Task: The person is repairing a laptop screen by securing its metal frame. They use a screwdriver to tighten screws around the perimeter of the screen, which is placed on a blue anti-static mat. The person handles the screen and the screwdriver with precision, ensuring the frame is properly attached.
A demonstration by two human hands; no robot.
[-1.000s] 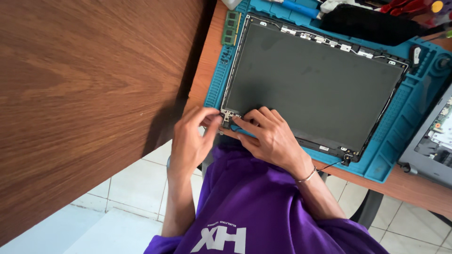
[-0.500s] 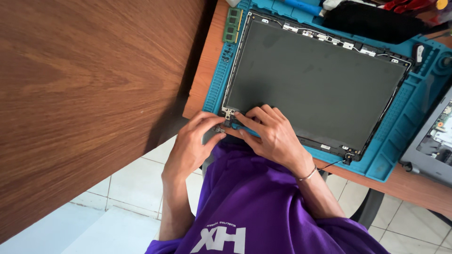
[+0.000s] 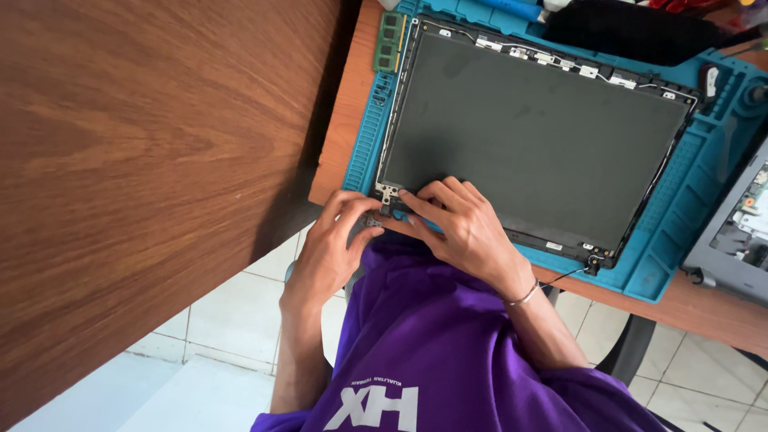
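A dark laptop display panel point(image 3: 528, 136) in its black frame lies flat on a blue repair mat point(image 3: 664, 248). At the panel's near left corner sits a small metal hinge bracket point(image 3: 388, 192). My left hand point(image 3: 332, 252) curls its fingers around that corner from the left, below the bracket. My right hand point(image 3: 464, 232), with a thin bracelet on the wrist, lays its fingertips on the panel's near edge right beside the bracket. Both hands grip the same corner. What lies under the fingers is hidden.
A green memory module point(image 3: 390, 42) lies on the mat's left strip. A black pouch point(image 3: 632, 32) sits at the far edge. An opened grey laptop base point(image 3: 740, 232) stands at the right. A large brown wooden surface point(image 3: 144, 160) fills the left; tiled floor point(image 3: 240, 344) shows below.
Both hands stay at the same corner of the panel; the left fingers shift slightly lower around it. The panel has not moved.
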